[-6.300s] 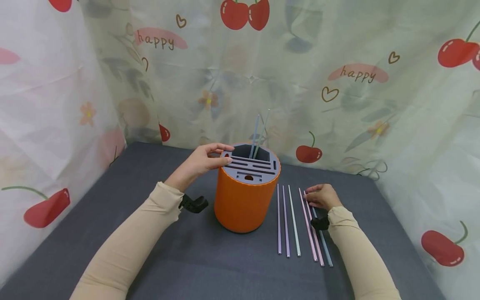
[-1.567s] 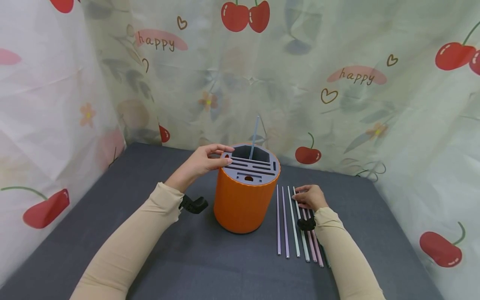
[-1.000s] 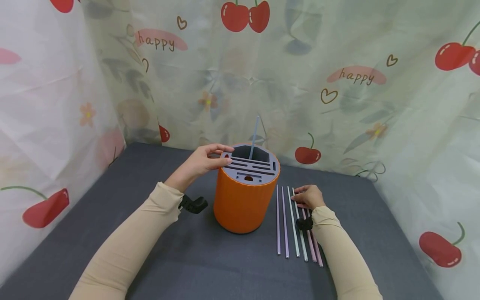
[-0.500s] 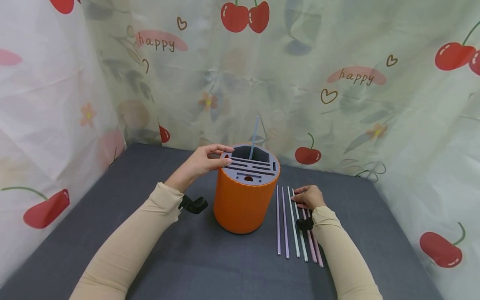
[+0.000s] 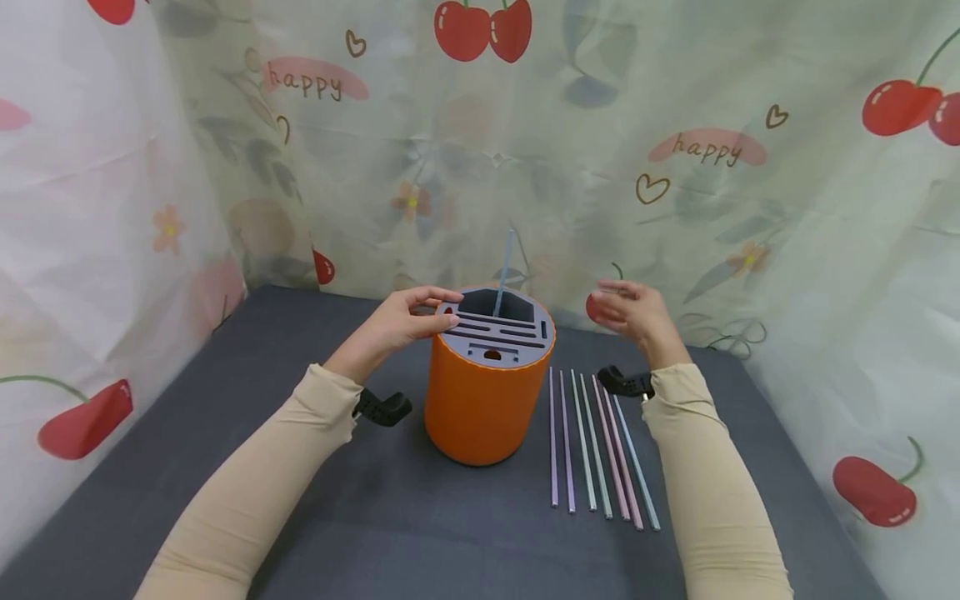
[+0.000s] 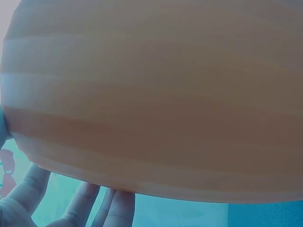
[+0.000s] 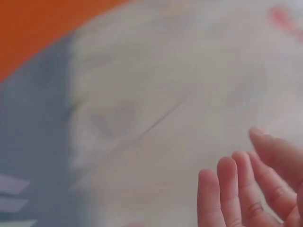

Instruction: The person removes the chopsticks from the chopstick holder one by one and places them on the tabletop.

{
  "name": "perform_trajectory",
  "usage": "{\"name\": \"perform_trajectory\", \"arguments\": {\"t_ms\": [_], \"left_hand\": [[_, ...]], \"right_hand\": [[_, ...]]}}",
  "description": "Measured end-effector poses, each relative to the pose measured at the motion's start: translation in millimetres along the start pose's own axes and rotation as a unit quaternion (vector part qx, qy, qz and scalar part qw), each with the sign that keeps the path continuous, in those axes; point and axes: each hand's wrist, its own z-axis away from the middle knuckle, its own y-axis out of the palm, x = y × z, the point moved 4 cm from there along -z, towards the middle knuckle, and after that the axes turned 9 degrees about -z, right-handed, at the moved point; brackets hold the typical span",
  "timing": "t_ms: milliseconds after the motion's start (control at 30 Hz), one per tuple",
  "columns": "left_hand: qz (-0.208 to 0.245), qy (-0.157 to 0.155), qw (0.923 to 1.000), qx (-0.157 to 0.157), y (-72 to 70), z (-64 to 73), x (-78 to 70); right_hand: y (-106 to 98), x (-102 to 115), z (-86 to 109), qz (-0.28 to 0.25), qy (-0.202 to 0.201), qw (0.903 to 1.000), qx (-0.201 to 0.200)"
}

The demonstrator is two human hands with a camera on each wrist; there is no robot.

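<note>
An orange round knife block [image 5: 480, 408] with a slotted grey top stands upright mid-table. My left hand [image 5: 393, 327] grips its upper left rim, thumb on the top; the left wrist view shows fingers [image 6: 120, 208] against its side. A thin light-blue rod [image 5: 505, 267], straw-like, leans in the block's large rear compartment. To the right, several similar rods lie side by side: lavender rods [image 5: 552, 437], pale green rods [image 5: 582, 440], pink rods [image 5: 611, 448] and a blue rod [image 5: 636, 462]. Above their far ends, my right hand [image 5: 637, 317] is raised with nothing in it, slightly blurred.
A dark grey cloth [image 5: 420, 533] covers the table. Behind and on both sides hangs a patterned curtain [image 5: 465, 150] with cherries and "happy" lettering. A thin cord [image 5: 738, 337] lies at the back right edge.
Two rods stood in the block at first; now one does, and another pale green rod lies in the row. My right hand has let go and risen away. The left hand stays put.
</note>
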Motion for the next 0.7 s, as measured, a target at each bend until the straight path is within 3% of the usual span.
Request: {"name": "perform_trajectory", "arguments": {"t_ms": [167,300,433,700], "left_hand": [[-0.002,-0.001,1.0,0.001,-0.6,-0.5,-0.6],[-0.002,-0.003,1.0,0.0,-1.0,-0.8,0.1],[-0.003,-0.006,1.0,-0.003,-1.0,0.6,0.4],[-0.007,-0.006,1.0,-0.004,-0.3,0.1,0.2]], "right_hand": [[37,75,14.6,-0.084,-0.131,0.9877,0.012],[68,102,17.5,-0.149,-0.18,0.9717,0.037],[95,100,11.2,-0.168,-0.18,0.9676,0.058],[121,74,-5.1,-0.099,-0.115,0.9859,0.07]]}}
